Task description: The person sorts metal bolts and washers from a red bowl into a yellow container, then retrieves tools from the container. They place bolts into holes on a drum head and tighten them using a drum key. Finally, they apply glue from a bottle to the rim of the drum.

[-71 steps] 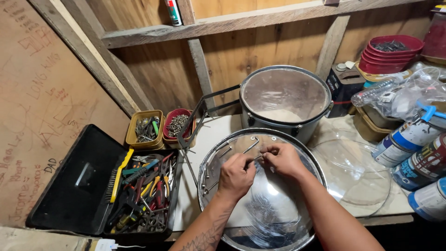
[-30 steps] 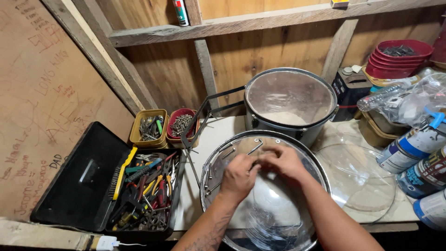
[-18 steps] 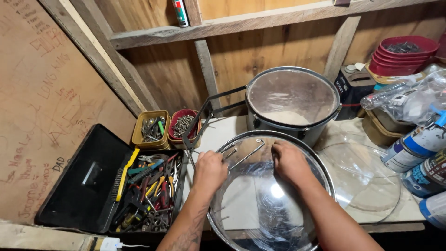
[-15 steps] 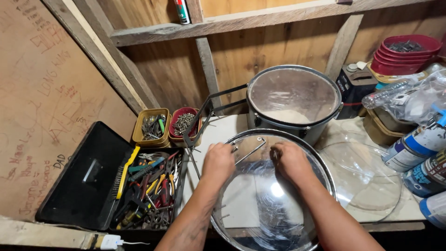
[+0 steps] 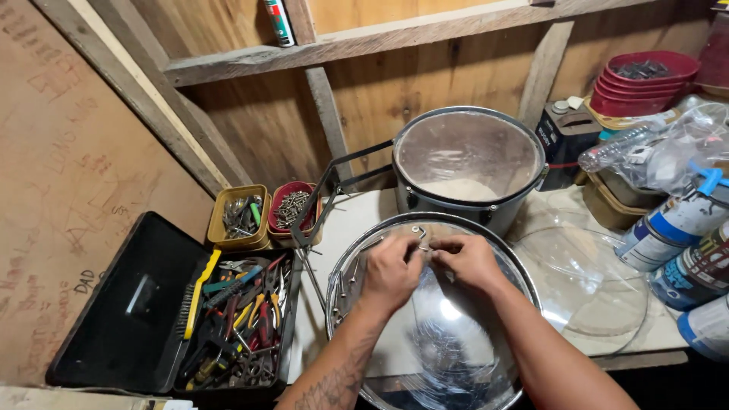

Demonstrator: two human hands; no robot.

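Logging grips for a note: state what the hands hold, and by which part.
Both hands, left hand and right hand, pinch small metal hardware at the drum rim; exact part cannot be told.

To your left lies an open black plastic toolbox [image 5: 144, 304] full of hand tools, with a yellow tub of bits [image 5: 241, 218] and a red tub of screws [image 5: 292, 206] behind it, and stacked red bowls [image 5: 639, 80] sit far right.

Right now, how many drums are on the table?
2. One drum lies nearest, under the left hand and right hand. The other drum stands behind it by the wooden wall. More may be hidden out of view.
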